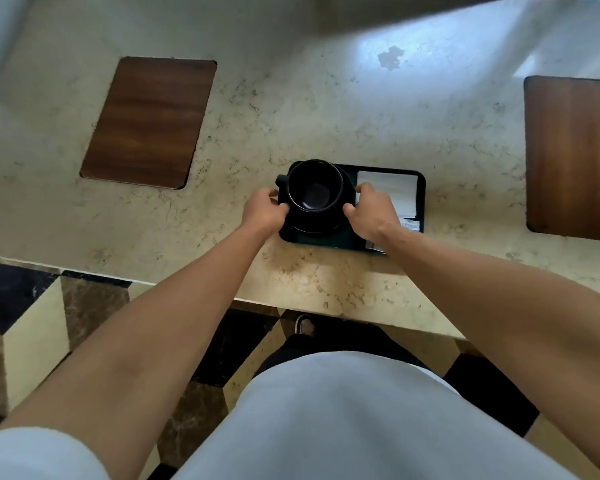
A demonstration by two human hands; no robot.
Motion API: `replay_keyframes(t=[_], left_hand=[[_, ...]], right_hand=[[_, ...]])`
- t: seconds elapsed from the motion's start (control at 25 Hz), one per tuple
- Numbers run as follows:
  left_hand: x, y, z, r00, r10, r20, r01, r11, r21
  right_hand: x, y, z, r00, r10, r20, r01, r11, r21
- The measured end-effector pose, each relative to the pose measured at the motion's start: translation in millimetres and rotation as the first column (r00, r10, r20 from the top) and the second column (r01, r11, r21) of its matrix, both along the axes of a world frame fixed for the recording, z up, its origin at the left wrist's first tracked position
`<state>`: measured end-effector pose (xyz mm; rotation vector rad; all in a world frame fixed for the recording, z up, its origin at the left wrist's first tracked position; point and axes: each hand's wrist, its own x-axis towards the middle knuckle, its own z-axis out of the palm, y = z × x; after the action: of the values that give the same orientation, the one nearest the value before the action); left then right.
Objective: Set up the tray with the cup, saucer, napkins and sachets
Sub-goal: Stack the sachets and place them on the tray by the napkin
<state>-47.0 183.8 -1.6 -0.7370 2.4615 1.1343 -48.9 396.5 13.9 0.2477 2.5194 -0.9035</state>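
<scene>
A black cup (315,188) stands upright on a black saucer (317,227), its handle pointing left. Both sit on the left half of a dark rectangular tray (420,188) on the marble counter. White napkins (395,190) lie on the tray's right half, with a sachet (411,224) at their near edge. My left hand (262,211) grips the saucer's left rim. My right hand (369,214) grips its right rim, partly covering the napkins. Whether the saucer rests fully on the tray or is slightly lifted I cannot tell.
A wooden board (149,121) lies on the marble counter (291,109) to the far left. A second wooden board (574,157) lies at the right edge. The counter's near edge runs just below the tray, with tiled floor beneath.
</scene>
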Motion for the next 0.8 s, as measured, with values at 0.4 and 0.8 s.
replay_keyframes(t=[0.4,0.8], left_hand=[[-24,-7,-15,0.994,0.102,0.032,-0.104,0.993,0.058],[-25,-19,-15,0.998,0.017,0.052,-0.024,0.992,0.122]], right_hand=[[-19,3,-4,1.0,-0.023,-0.017,0.023,1.0,0.002],[-19,-2,-7,0.994,-0.106,-0.033,0.105,0.994,-0.032]])
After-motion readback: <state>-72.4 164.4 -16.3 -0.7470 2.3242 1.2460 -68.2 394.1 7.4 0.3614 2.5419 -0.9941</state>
